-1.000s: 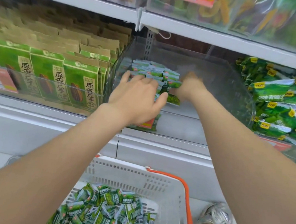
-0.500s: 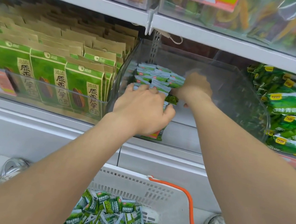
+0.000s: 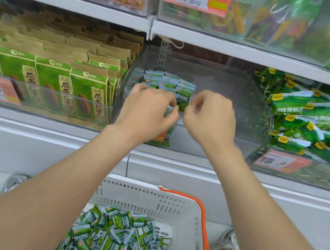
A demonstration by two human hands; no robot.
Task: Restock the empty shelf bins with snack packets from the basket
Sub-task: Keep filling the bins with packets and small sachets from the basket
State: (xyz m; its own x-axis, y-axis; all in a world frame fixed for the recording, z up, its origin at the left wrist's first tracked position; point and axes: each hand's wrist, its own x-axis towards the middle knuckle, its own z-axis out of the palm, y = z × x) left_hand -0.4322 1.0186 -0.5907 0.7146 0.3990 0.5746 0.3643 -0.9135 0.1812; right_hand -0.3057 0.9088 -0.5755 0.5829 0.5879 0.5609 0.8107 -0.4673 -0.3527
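Fingers of the left hand (image 3: 147,112) are curled round a small stack of green packets (image 3: 163,138). The stack's lower ends stick out beneath the palm, long axis about upright. Just beside it the right hand (image 3: 210,118) has its fingers bent in, thumb and forefinger tips close together at the edge of a standing packet (image 3: 183,104); whether they actually pinch it cannot be told. Both hands reach over the front wall of the clear bin (image 3: 247,98) on the shelf (image 3: 175,164). Inside it, rows of packets (image 3: 168,81) stand upright at the back left, pale sealed edges up and faces toward the front. Below, loose packets (image 3: 115,240) lie jumbled, pointing every way, in the white basket (image 3: 150,194).
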